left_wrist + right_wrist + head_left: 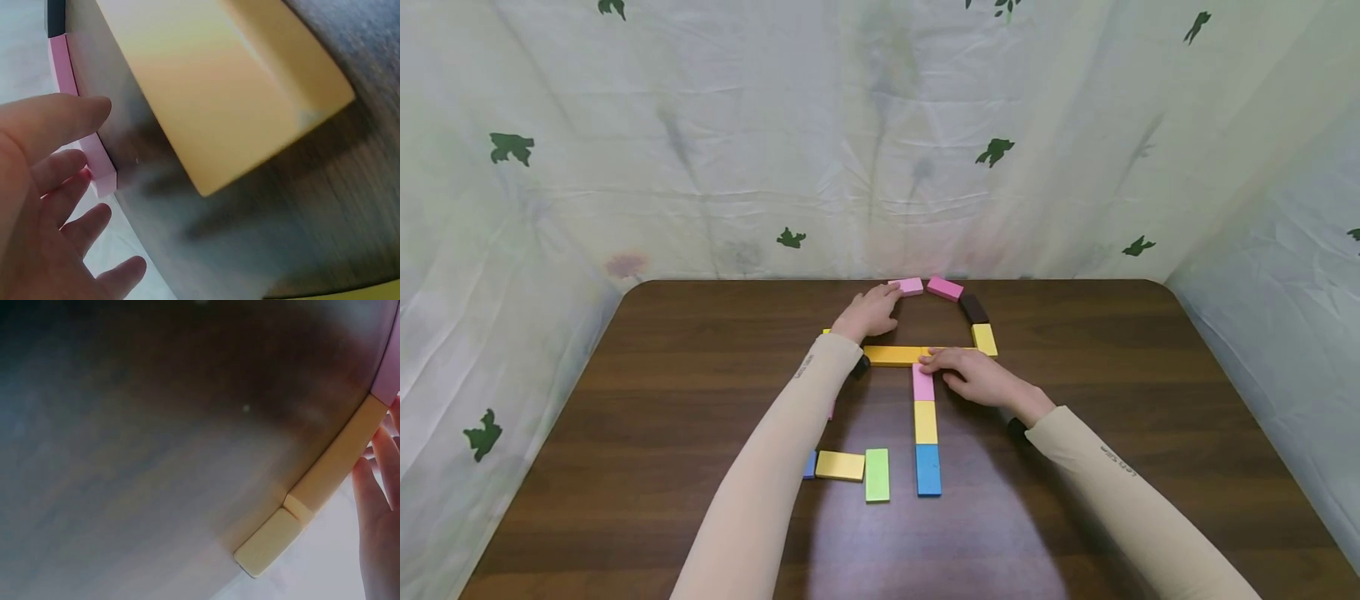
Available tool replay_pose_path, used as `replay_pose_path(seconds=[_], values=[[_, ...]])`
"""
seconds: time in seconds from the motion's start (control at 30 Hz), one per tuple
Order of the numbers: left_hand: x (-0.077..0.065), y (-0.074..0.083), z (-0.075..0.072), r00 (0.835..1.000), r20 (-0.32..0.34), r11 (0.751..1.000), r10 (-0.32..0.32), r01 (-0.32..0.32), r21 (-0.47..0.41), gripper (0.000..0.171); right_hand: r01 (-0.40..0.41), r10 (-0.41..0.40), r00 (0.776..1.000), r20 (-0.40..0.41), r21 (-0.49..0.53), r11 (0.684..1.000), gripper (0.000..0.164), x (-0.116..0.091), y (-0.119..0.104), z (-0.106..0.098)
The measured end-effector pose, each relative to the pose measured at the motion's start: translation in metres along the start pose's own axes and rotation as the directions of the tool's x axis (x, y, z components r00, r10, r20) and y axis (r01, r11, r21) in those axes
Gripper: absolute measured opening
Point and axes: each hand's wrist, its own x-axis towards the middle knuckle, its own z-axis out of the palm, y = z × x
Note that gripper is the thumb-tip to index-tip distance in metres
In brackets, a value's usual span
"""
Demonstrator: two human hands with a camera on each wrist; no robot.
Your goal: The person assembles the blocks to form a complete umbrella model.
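Left hand (870, 312): fingers loosely parted, nothing gripped; pale pink block (910, 287) is touched at the table's (677, 400) far edge.
Right hand (981, 377): loosely extended, nothing gripped; rested where orange blocks (892, 357) are met by another pink block (923, 386).

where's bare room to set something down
Bare table lies right of the dark block, beyond the right sleeve; left of the left sleeve; and between both sleeves, nearer than the green block. Crowded: where the orange row meets the pink block.
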Motion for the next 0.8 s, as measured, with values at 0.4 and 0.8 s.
replay_pose_path(seconds=[0.4,0.8], values=[[0.0049,0.0054,-0.0017,0.998,0.047,0.999,-0.032,0.034,-0.042,0.062,0.005,-0.005,1.0,-0.012,0.005,1.0,0.034,-0.0001,0.0016,0.0013],[0.0067,0.0046,0.001,0.999,0.039,0.998,-0.027,0.029,-0.05,0.064,0.004,-0.004,1.0,-0.013,0.015,1.0,0.034,0.0001,0.0015,0.0015]])
